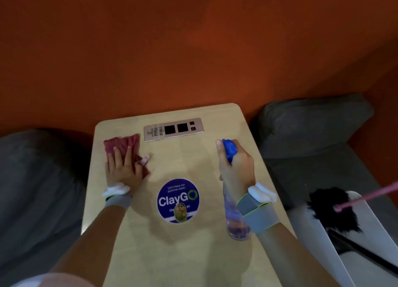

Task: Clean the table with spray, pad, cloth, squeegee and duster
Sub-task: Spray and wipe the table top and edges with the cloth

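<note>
From the head view, the pale wood-grain table (193,161) has rounded corners; its far edge meets the orange wall (193,49), and grey cushioned seats (38,189) flank both long sides. The left hand (121,168) lies flat, fingers straight and slightly spread, pressing a crumpled dark-red cloth (122,143) near the far-left corner, just beside a metal socket panel (173,129). The right hand (234,168) is wrapped around the neck of a clear spray bottle (235,220) with a blue nozzle, close to the right edge. Bare tabletop lies between the hands, around a glossy round blue sticker (178,200). A black feathery duster (331,209) with a pink handle rests off the table, to the right.
</note>
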### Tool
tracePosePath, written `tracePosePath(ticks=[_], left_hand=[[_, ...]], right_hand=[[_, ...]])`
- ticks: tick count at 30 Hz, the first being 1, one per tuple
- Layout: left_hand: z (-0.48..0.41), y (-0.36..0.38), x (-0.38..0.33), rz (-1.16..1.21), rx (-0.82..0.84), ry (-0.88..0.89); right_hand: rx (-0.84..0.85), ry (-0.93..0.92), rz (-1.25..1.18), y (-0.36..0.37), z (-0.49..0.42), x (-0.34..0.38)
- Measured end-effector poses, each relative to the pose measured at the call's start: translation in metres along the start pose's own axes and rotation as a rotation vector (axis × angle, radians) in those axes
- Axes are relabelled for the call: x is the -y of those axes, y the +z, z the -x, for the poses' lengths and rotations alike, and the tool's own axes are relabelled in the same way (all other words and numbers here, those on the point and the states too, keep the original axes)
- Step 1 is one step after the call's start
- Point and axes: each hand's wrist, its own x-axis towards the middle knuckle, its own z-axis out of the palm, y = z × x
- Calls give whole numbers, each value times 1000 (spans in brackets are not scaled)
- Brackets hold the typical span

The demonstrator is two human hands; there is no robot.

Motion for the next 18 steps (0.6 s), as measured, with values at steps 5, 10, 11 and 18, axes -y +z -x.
tracePosePath(ticks=[5,10,11,18], left_hand=[[74,18,-60,36,20,244],[190,42,-132,48,49,618],[207,46,-142,47,90,671],[293,48,-184,175,236,807]], right_hand=[[-51,32,-16,-44,34,-15],[-150,47,-44,-105,80,-42],[-172,49,-58,-109,84,-44],[-351,50,-126,-154,138,-71]])
